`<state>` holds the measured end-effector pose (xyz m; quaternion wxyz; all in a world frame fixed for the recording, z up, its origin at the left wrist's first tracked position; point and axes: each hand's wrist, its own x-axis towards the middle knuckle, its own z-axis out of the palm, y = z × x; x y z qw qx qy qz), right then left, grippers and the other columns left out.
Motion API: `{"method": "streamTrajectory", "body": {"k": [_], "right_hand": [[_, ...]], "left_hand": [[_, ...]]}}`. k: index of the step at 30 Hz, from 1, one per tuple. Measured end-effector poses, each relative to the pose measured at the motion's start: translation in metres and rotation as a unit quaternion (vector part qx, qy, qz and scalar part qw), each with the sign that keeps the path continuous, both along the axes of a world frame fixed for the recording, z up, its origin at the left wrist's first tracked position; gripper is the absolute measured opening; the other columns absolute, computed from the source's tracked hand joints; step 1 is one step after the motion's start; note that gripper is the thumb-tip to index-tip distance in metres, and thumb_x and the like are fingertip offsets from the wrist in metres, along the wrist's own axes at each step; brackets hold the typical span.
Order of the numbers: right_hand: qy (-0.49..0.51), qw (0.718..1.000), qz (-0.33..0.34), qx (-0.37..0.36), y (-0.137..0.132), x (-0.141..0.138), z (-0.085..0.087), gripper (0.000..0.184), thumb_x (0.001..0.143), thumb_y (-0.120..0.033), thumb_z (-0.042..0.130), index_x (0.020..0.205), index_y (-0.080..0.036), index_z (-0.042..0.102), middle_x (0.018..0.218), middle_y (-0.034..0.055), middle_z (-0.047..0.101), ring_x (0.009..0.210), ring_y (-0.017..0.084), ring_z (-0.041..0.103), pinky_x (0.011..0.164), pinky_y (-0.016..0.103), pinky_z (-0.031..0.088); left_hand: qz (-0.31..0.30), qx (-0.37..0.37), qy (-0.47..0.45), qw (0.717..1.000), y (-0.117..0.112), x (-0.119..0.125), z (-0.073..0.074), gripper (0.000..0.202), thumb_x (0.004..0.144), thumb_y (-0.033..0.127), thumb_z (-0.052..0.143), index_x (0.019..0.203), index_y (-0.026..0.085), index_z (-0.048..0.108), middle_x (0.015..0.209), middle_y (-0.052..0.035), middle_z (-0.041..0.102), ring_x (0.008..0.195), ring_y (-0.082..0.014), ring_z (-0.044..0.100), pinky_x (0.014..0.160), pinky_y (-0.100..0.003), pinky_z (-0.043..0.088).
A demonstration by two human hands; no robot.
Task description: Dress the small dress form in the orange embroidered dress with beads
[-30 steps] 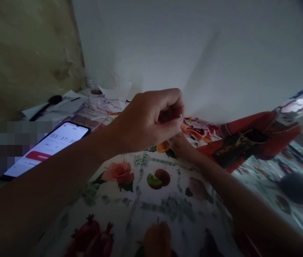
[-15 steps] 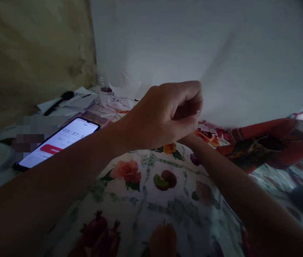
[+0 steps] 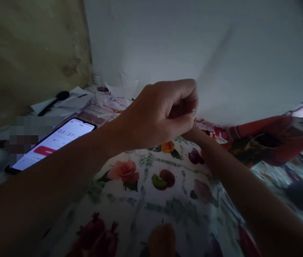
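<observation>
My left hand (image 3: pixel 162 110) is raised over the middle of the tablecloth (image 3: pixel 140 207), its fingers curled in and the thumb tip close against them. Whatever its grip encloses, if anything, does not show. My right hand is hidden behind the left one; only its wrist (image 3: pixel 194 135) and forearm come into view from the lower right. The cloth below is white with printed fruit and roses.
A lit phone (image 3: pixel 52 146) with a running timer lies partly behind my left forearm. Papers (image 3: pixel 80 98) and a black spoon-like object (image 3: pixel 55 101) are at the back left. A red patterned cloth (image 3: pixel 271 139) lies right, against the white wall (image 3: pixel 167 43).
The view has shifted slightly, so the phone and tablecloth appear further left. My left hand keeps its curled pose. A little more of my right wrist region shows beside it.
</observation>
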<state>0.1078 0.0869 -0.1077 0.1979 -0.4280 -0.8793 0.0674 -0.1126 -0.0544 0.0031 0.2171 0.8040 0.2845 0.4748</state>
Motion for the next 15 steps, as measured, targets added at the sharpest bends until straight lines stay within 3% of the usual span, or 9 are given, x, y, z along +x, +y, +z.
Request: {"method": "streamTrajectory", "body": {"k": [3,7,15], "right_hand": [[-0.066,0.998,-0.003,-0.001,-0.008,0.022,-0.002,0.038,0.089,-0.007,0.044,0.113,-0.020,0.071,0.108,0.0091,0.072,0.106,0.025,0.063,0.098,0.040,0.049],[-0.142,0.990,-0.021,0.002,-0.025,0.034,-0.018,0.057,0.080,0.000,0.045,0.132,-0.017,0.063,0.136,0.0153,0.062,0.125,0.029,0.055,0.109,0.047,0.042],[-0.201,0.979,-0.032,-0.012,-0.054,0.029,-0.031,0.054,0.088,-0.007,0.045,0.142,-0.011,0.053,0.146,0.0216,0.051,0.133,0.033,0.046,0.113,0.053,0.035]], "left_hand": [[-0.006,-0.001,0.002,1.000,0.000,0.001,-0.001,0.009,0.087,0.009,0.060,0.084,0.017,0.059,0.078,-0.0003,0.063,0.072,-0.0139,0.064,0.064,-0.024,0.050],[-0.022,0.018,0.004,1.000,0.003,0.003,-0.005,0.011,0.086,0.004,0.059,0.084,0.015,0.060,0.077,0.0008,0.062,0.070,-0.0110,0.062,0.063,-0.021,0.049],[-0.001,0.039,0.019,0.999,0.002,0.002,-0.003,0.012,0.084,0.000,0.061,0.083,0.012,0.062,0.074,0.0031,0.059,0.065,-0.0056,0.054,0.059,-0.016,0.044]]}}
